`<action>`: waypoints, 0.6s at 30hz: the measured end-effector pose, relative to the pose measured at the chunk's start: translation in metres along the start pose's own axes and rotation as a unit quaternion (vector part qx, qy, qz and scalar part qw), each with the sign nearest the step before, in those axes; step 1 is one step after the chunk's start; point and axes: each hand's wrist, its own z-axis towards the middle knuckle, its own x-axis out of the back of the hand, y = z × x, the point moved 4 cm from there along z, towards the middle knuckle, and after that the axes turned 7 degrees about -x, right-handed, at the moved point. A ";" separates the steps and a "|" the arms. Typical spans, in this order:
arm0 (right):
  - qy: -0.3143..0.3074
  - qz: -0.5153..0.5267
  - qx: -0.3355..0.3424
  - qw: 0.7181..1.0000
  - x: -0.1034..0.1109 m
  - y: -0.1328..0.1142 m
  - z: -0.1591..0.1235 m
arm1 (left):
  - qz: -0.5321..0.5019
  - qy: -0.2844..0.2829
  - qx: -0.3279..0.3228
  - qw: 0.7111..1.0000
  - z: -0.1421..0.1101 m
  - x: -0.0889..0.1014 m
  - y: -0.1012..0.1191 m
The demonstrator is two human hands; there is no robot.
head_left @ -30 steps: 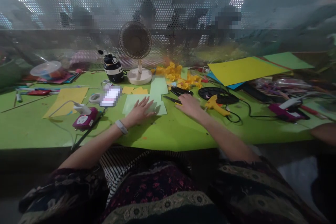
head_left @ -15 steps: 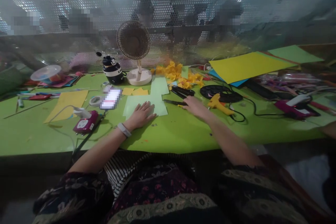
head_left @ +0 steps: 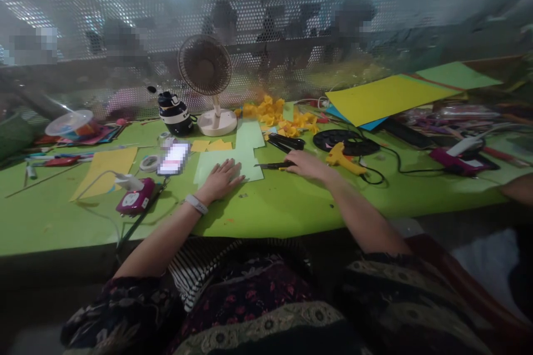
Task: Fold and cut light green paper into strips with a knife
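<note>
Under the left hand [head_left: 222, 180], a pale green sheet [head_left: 250, 162] is partly covered on the green tabletop [head_left: 283, 211]; the hand is laid flat, fingers slightly spread, thumb held apart. At the fingertips of the right hand [head_left: 307, 165], the handle of a black-and-yellow cutter [head_left: 272, 166] is touched, its blade end pointed toward the left hand and laid by the sheet's edge. Right fingers bent; whether the handle is pinched cannot be told. Just beyond the right hand, a black stapler [head_left: 286, 142] is seen. Just right of the same hand, a yellow glue gun [head_left: 343, 160] is placed, partly overlapping a black round tray [head_left: 325, 142]. Farther beyond, orange-yellow paper flowers [head_left: 266, 111] are heaped. Left of and beyond the left hand, a phone [head_left: 172, 158] is set down, screen blurred, with a tape roll [head_left: 149, 163] just beside it. Beyond those, a fan [head_left: 205, 65] and bottle [head_left: 175, 122] are stood upright.
</note>
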 end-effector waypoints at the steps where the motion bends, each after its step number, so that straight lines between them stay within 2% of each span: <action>1: -0.004 0.002 0.011 1.000 0.000 0.000 0.000 | 0.002 0.003 -0.001 1.000 0.000 0.000 0.000; 8: 0.002 0.016 0.082 0.996 -0.006 0.003 0.009 | 0.026 0.013 -0.039 0.999 0.004 0.003 0.004; 12: 0.023 0.025 0.090 0.995 -0.005 0.000 0.009 | 0.035 0.028 -0.021 0.999 0.009 0.001 0.002; 18: 0.052 -0.015 0.063 0.997 -0.007 -0.001 0.013 | 0.041 0.053 0.032 0.997 0.011 0.002 -0.003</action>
